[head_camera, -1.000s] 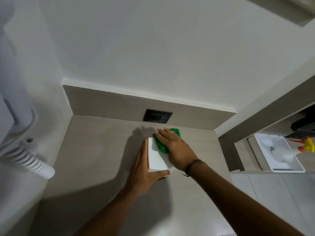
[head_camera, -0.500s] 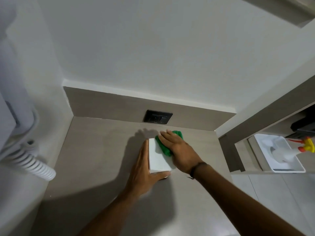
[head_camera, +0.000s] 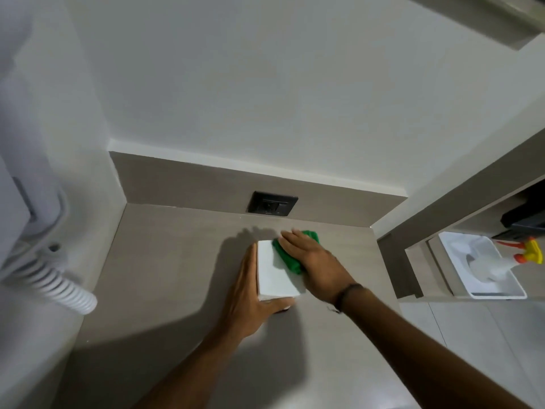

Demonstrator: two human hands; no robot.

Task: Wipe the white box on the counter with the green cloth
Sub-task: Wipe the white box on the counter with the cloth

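Green cloth [head_camera: 290, 259] under my flat right hand [head_camera: 318, 267] works the white box [head_camera: 275, 278] top, open left hand [head_camera: 247, 299] bracing; wiping seems midway.

No text, label, brand, number or sign is legible, whether on the white box [head_camera: 277, 276], the spray bottle [head_camera: 498, 264] or the black wall socket [head_camera: 272, 203].

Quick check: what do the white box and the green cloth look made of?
White box: likely smooth plastic or coated card, with an even matte top and crisp edges. Green cloth: soft fabric, maybe microfibre; it bunches under the right hand.
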